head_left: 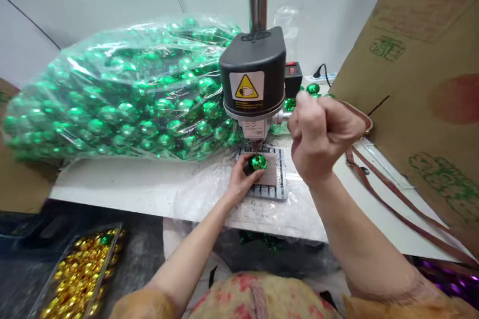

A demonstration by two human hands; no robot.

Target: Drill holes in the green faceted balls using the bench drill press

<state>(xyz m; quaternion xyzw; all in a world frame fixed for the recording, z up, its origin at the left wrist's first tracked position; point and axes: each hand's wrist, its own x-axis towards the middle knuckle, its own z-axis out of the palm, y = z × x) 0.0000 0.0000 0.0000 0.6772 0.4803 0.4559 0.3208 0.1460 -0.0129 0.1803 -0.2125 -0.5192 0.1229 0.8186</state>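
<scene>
A shiny green faceted ball (259,162) sits under the chuck of a small black drill press (252,72). My left hand (241,177) is closed around the ball from the left, fingers and thumb on its sides, on a brown board (271,172) over the slotted metal base (282,190). To the right of the drill head, my right hand (318,132) is raised in a fist at the feed lever. The lever's silver hub (279,117) runs behind this fist; the fingers hide the grip itself.
A large clear bag of green balls (123,104) fills the table's left. Right are a cardboard box (422,60), a brown strap (396,194) and a few green balls (313,88). Dark shavings dot the base. Below left stands a bin of gold balls (80,274).
</scene>
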